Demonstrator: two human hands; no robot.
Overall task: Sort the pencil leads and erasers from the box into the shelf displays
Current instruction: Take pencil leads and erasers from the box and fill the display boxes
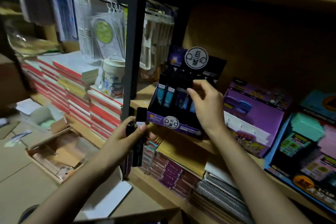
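Black plastic fills the left hand point(127, 136): its fingers and thumb are wrapped round a small bundle of lead cases point(139, 151), held upright just left of centre in the head view, with the top of one case poking above the thumb. Just up and to the right, the dark display box point(160, 117) with a purple front wall and round white badges sits on the wooden shelf point(143, 91), and rows of blue-labelled lead packs point(168, 96) stand upright inside it. The right hand point(207, 107) reaches into that box from the right, its fingertips point(190, 91) bent down over the tops of the packs in the right-hand columns. Whether they pinch one or only touch it I cannot tell, as the spot is dark and a little blurred. The two hands are apart, the left one lower and in front of the box's near corner. To the right stand a purple carton point(254, 120) and, at the frame's right edge, a blue-rimmed carton point(271, 151), both on the same shelf. A black post point(133, 42) rises at centre; left of it sit a white tub point(112, 78) and stacks of red-edged notebooks point(76, 96). Spiral notebooks point(218, 191) lie on the shelf below. On the floor at lower left an open cardboard box point(45, 165) holds loose packets, and another box's edge point(145, 214) shows at the bottom.
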